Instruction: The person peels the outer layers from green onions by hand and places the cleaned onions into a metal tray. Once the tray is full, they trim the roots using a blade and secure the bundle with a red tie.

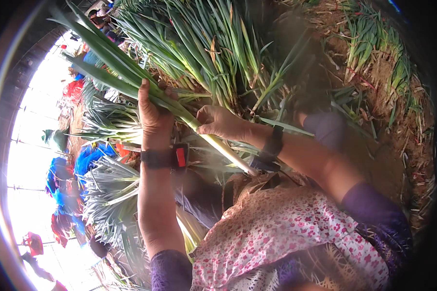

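Several red and blue bundles (pixel 57 169), blurred in the glare at the far left. Just beside them, a lower sheaf of green onions (pixel 107 186), washed pale by the light, and an upper sheaf (pixel 114 119), both with leaves fanned out leftward. Further along, the left hand (pixel 153 114), thumb upright, fingers closed round the leafy part of one long onion (pixel 187 116); on its wrist, a dark band (pixel 155 158) with a red-faced device (pixel 180 156). Onion held aslant, green leaves spreading to the upper left, white stem pointing down to the right, root end near a floral apron (pixel 276 223), white with pink blossoms. Behind both hands, a large leafy pile (pixel 194 43) of more onions, tips toward the top of the view. Partway down the held onion, the right hand (pixel 221 122), half curled, thumb and fingertips at the stem just below the left hand's hold; cannot tell a pinch from a light touch. Beyond that, a second dark band (pixel 275 141) at the right wrist and a purple sleeve (pixel 378 208) ending near the elbow. At the far right, brown earth (pixel 373 165) and a long row of green onions (pixel 388 63) laid along it
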`<action>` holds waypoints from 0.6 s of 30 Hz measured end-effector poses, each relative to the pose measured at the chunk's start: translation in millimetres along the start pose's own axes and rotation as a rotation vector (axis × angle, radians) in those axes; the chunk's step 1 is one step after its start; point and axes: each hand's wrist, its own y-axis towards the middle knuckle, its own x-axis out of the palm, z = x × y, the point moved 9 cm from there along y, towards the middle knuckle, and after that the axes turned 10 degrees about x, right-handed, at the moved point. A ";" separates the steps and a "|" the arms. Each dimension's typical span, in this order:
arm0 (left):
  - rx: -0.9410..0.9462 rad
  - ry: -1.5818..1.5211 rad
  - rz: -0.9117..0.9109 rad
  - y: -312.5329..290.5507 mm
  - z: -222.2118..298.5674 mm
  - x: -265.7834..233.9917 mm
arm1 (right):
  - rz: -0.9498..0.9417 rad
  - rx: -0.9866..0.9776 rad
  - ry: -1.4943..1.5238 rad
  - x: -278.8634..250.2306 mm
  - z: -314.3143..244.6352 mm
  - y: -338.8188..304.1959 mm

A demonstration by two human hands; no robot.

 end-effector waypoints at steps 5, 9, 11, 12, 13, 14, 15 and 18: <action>0.036 0.083 0.133 -2.0 -7.8 -17.0 | 0.085 0.027 -0.202 3.4 3.0 -10.4; 0.119 0.281 0.286 -0.4 3.3 -29.2 | 0.123 -0.206 -0.450 22.3 -15.9 -32.4; 0.203 0.500 0.401 -3.7 19.8 -34.7 | 0.124 -0.569 -0.447 37.0 -28.1 -50.1; 0.161 0.517 0.427 -7.6 20.8 -36.6 | 0.131 -0.612 -0.466 37.3 -29.7 -57.5; 0.160 0.517 0.427 -12.2 21.9 -35.5 | 0.131 -0.611 -0.466 33.6 -29.3 -59.0; 0.158 0.462 0.330 -14.8 18.6 -23.4 | 0.033 -0.347 -0.183 22.3 -14.0 -46.7; 0.155 0.406 0.233 -17.3 14.8 -13.0 | -0.063 -0.080 0.099 18.1 6.2 -37.5; -0.027 0.097 -0.229 -30.3 -10.1 2.6 | -0.072 -0.057 0.272 5.7 21.9 -21.3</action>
